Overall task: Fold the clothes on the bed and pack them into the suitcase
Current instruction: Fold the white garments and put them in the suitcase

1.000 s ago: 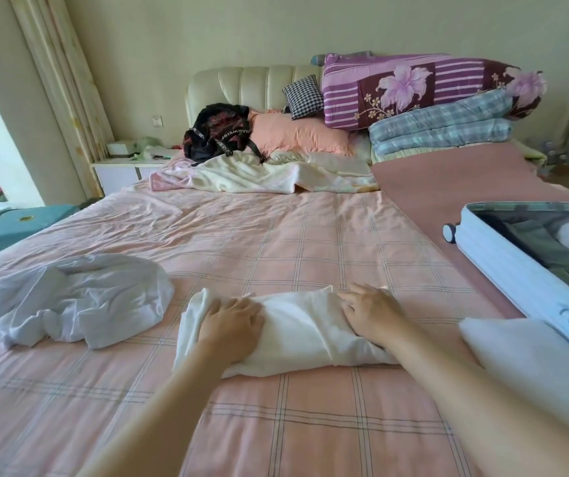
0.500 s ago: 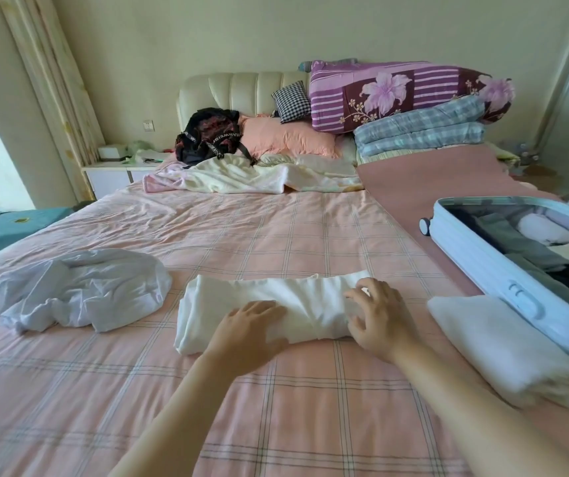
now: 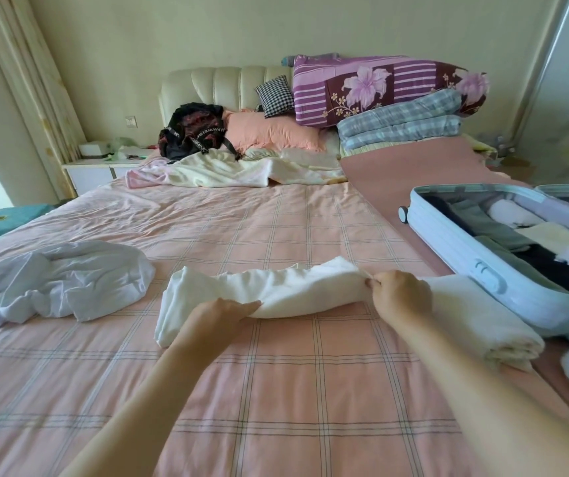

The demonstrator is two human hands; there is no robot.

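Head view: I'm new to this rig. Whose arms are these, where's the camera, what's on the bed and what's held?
No machine here: a person works bare-handed, and the one camera sits on their head, looking forward and down. The arms coming in from below are theirs. The left hand grips the near edge of a rolled white garment; the right hand pinches its right end. It lies on the pink checked bed. Left of it lies a crumpled white garment; right of it a folded white cloth, beside the open suitcase, partly packed.
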